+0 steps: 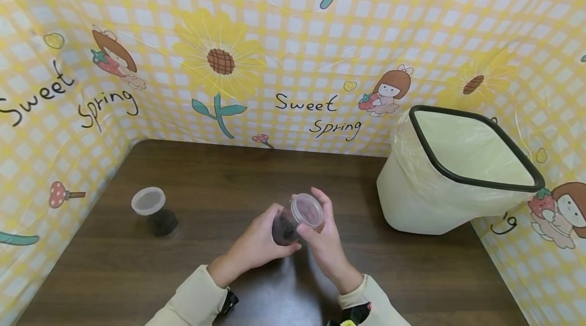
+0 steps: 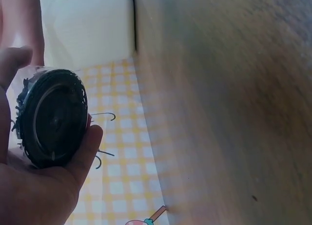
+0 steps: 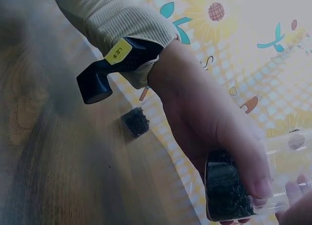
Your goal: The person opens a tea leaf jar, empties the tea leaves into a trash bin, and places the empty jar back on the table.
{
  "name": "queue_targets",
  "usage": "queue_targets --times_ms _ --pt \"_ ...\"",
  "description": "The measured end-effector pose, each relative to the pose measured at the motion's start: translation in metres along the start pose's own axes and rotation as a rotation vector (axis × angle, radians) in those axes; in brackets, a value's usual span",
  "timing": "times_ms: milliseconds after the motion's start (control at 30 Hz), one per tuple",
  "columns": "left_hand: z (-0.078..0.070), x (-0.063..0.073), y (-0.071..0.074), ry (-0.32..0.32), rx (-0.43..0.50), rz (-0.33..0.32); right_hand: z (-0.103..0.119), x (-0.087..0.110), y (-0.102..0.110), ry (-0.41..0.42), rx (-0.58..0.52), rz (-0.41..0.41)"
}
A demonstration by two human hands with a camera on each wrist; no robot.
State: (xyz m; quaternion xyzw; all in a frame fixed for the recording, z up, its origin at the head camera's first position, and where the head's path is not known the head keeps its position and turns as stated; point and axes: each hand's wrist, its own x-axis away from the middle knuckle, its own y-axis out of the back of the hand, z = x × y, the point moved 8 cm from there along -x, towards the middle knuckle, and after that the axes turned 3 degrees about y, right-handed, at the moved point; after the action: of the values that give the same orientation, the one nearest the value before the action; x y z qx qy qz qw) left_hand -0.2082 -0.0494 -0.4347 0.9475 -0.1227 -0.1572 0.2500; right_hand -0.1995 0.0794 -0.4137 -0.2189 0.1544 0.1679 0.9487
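Observation:
Over the middle of the table, both hands hold a clear plastic cup tilted to the right, with dark bits in its bottom. My left hand grips the lower part, fingers and thumb around the wall. My right hand holds the rim end, where a translucent lid covers the mouth, with thumb and fingers on opposite sides of it. The cup's round base faces the left wrist camera. In the right wrist view, dark contents sit below the left thumb.
A second lidded cup with dark contents stands on the table's left. At the right stands a pale waste bin with a black rim and a clear liner. A yellow checked cloth walls the back and sides of the brown table.

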Motion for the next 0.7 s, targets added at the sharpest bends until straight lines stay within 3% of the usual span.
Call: queue_targets --times_ms 267,700 --pt "-0.0020 -0.0003 0.0004 0.002 -0.001 0.000 0.0014 0.0002 -0.0003 0.006 -0.004 -0.055" --pt "-0.0023 0.0002 -0.0001 0.009 -0.005 0.016 0.0053 0.0002 -0.0012 0.019 0.020 -0.032"
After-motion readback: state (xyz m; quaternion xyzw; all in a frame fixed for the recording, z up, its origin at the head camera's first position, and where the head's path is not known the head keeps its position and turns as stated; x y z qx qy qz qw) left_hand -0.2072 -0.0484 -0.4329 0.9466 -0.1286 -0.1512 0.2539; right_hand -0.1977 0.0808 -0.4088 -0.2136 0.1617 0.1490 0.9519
